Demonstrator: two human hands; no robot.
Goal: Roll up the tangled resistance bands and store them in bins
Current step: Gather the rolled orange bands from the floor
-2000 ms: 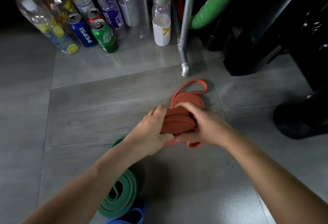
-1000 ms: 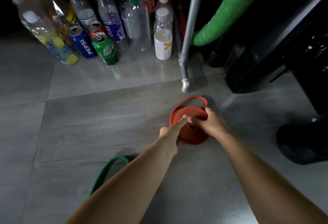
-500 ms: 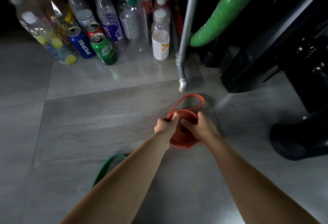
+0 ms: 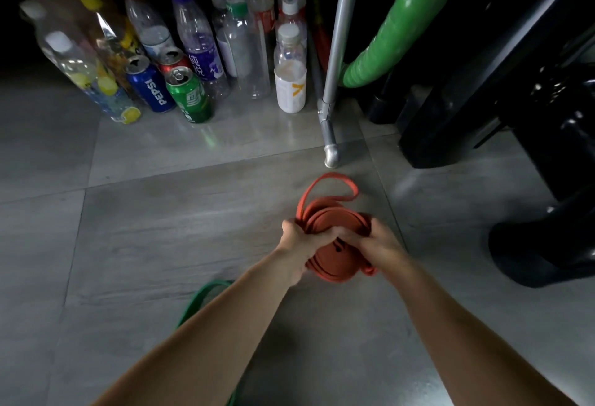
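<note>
So the only readable label is PEPSI on the blue can (image 4: 150, 89) by the bottles. Down on the grey floor (image 4: 161, 228), the orange band (image 4: 335, 264) is a mostly coiled flat roll with one loose loop, left hand (image 4: 301, 239) and right hand (image 4: 378, 246) both curled around it.

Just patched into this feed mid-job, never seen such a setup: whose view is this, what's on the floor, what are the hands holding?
There is no machine: a person wears one wide-angle camera on the head, looking down at their bare arms. The left hand and right hand both grip a mostly coiled orange resistance band; one loop sticks out unwound. A green resistance band lies on the grey tiled floor, partly under the left arm. Behind stand plastic bottles, a Pepsi can and a green can. No bin shows.
</note>
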